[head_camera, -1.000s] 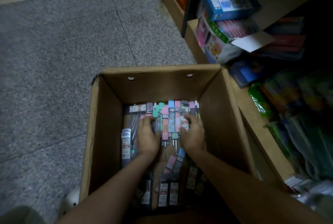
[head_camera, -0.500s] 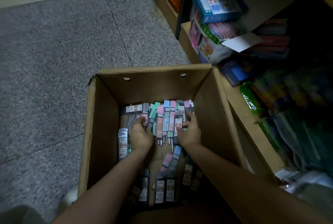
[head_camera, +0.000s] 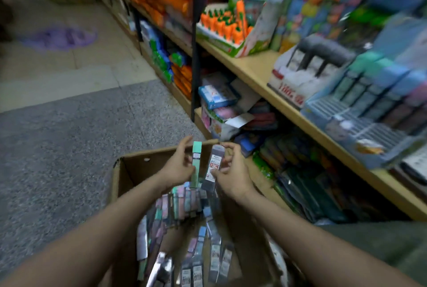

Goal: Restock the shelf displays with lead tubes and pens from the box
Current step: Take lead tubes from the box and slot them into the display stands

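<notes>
A brown cardboard box [head_camera: 120, 171] stands on the floor below me, holding several lead tubes and pens [head_camera: 184, 203] in mint, pink, blue and dark colours. My left hand [head_camera: 179, 166] is raised above the box's far edge and grips a mint-green tube [head_camera: 196, 162] held upright. Beside it my right hand [head_camera: 233, 171] grips a dark lead tube with a red and white label [head_camera: 213, 166]. On the shelf at the right stands a stepped blue display [head_camera: 360, 111] with rows of pastel tubes.
Wooden shelves [head_camera: 249, 65] run along the right, crowded with an orange carrot-shaped display [head_camera: 226, 26], a white display with dark items [head_camera: 307, 69] and packets below [head_camera: 300, 180]. Grey speckled floor [head_camera: 57, 148] spreads to the left; a purple bag [head_camera: 60, 37] lies far off.
Both hands have risen out of the box, each now holding a tube. The view has tilted up from the box toward the shelves.
</notes>
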Motion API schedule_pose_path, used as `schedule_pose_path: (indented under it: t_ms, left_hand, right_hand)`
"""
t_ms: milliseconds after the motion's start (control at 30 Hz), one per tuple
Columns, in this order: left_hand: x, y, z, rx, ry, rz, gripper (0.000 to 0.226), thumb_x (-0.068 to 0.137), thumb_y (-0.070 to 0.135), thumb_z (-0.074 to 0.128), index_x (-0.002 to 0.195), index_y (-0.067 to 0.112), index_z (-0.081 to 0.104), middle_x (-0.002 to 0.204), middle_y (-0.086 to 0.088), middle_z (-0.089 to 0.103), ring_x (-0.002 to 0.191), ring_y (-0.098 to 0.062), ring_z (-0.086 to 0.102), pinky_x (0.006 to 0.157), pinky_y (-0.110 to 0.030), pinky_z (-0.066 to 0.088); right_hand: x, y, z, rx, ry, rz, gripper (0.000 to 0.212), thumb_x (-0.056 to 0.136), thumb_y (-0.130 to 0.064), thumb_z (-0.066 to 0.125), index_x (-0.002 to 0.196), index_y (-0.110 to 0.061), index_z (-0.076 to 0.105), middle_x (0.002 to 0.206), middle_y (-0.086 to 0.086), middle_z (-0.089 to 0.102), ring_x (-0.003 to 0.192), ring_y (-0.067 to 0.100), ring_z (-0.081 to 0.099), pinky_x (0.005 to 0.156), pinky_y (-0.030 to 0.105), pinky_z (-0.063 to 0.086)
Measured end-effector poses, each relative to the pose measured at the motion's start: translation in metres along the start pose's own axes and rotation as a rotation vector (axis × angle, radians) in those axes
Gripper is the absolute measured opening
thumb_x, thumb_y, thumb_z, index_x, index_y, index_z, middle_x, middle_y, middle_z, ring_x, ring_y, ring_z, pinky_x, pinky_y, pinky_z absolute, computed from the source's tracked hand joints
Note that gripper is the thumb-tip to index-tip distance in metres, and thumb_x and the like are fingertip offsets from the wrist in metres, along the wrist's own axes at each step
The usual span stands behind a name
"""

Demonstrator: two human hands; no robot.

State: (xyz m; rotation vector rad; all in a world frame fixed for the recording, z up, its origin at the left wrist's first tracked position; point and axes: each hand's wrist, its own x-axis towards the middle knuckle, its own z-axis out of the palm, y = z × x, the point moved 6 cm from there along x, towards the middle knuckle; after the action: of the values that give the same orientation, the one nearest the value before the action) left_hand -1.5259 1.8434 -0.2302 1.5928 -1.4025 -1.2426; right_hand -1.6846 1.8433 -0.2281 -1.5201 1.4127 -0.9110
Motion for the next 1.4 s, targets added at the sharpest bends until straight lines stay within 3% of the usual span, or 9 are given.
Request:
schedule_pose_path:
  t_ms: [200,333,500,667,833,1033,1133,1267,1400]
  left_hand:
    - [-0.015,0.101,0.009,0.001,-0.111,0.196,0.068,0.084,-0.014,0.058,0.129,0.032,0.035,0.099,0.005,0.058,0.095,-0.015,0.062,0.06,-0.016,0.053]
    - [-0.019,0.125,0.027,-0.207,-0.132,0.104,0.07,0.086,-0.016,0.051,0.129,0.036,0.032,0.109,-0.007,0.061,0.101,-0.024,0.064,0.07,-0.042,0.059]
    - [-0.027,0.163,0.051,-0.323,-0.175,0.112,0.072,0.087,-0.018,0.051,0.134,0.032,0.031,0.092,-0.026,0.054,0.107,-0.03,0.061,0.059,-0.034,0.058]
    - [-0.03,0.188,0.061,-0.335,-0.28,0.164,0.074,0.088,-0.015,0.054,0.129,0.044,0.035,0.106,-0.009,0.07,0.102,-0.018,0.067,0.067,-0.035,0.059]
    - [-0.02,0.198,0.048,-0.386,-0.258,0.2,0.071,0.09,-0.015,0.052,0.132,0.04,0.034,0.104,-0.009,0.071,0.101,-0.02,0.068,0.072,-0.038,0.06]
    - [-0.002,0.198,0.028,-0.433,-0.205,0.208,0.075,0.089,-0.014,0.054,0.135,0.04,0.031,0.103,-0.008,0.072,0.099,-0.019,0.069,0.066,-0.035,0.06]
    - [0.004,0.198,0.028,-0.442,-0.22,0.205,0.076,0.089,-0.013,0.054,0.136,0.042,0.031,0.101,-0.005,0.073,0.096,-0.017,0.07,0.062,-0.032,0.058]
    - [0.009,0.198,0.024,-0.414,-0.226,0.214,0.077,0.09,-0.011,0.054,0.141,0.041,0.03,0.103,-0.004,0.073,0.097,-0.017,0.069,0.064,-0.031,0.058]
    - [0.014,0.196,0.018,-0.386,-0.213,0.208,0.08,0.091,-0.011,0.053,0.145,0.041,0.026,0.108,-0.003,0.072,0.102,-0.017,0.067,0.065,-0.03,0.059]
  right_hand:
    - [-0.03,-0.06,-0.08,-0.061,0.109,-0.113,0.06,0.078,-0.006,0.076,0.109,-0.039,0.036,0.088,-0.007,0.062,0.066,0.003,0.067,0.06,0.023,0.056]
    - [-0.049,-0.092,-0.129,-0.039,0.19,-0.17,0.054,0.082,-0.009,0.074,0.103,-0.043,0.038,0.092,-0.002,0.064,0.065,0.016,0.072,0.062,0.042,0.061]
    - [-0.066,-0.12,-0.179,-0.087,0.302,-0.207,0.04,0.09,-0.019,0.068,0.105,-0.043,0.039,0.1,-0.003,0.067,0.07,0.007,0.071,0.061,0.031,0.06]
    - [-0.055,-0.157,-0.219,-0.232,0.443,-0.272,0.03,0.091,-0.023,0.067,0.105,-0.034,0.042,0.078,-0.005,0.066,0.066,0.0,0.063,0.056,0.015,0.046]
    - [-0.032,-0.203,-0.235,-0.385,0.456,-0.351,0.03,0.088,-0.023,0.071,0.105,-0.023,0.047,0.087,-0.003,0.062,0.075,0.013,0.067,0.067,0.032,0.058]
    - [0.009,-0.251,-0.254,-0.605,0.529,-0.403,0.029,0.084,-0.023,0.076,0.094,-0.017,0.049,0.087,-0.008,0.059,0.074,0.003,0.058,0.056,0.009,0.042]
    - [0.034,-0.256,-0.257,-0.613,0.54,-0.377,0.028,0.084,-0.02,0.076,0.096,-0.016,0.051,0.089,-0.001,0.062,0.078,0.011,0.064,0.066,0.02,0.051]
    - [0.065,-0.245,-0.252,-0.675,0.583,-0.35,0.03,0.082,-0.019,0.078,0.09,-0.018,0.05,0.083,-0.005,0.058,0.073,0.007,0.057,0.055,0.013,0.037]
    - [0.087,-0.232,-0.247,-0.672,0.583,-0.333,0.028,0.082,-0.018,0.077,0.095,-0.015,0.052,0.088,-0.001,0.06,0.079,0.014,0.06,0.066,0.028,0.053]
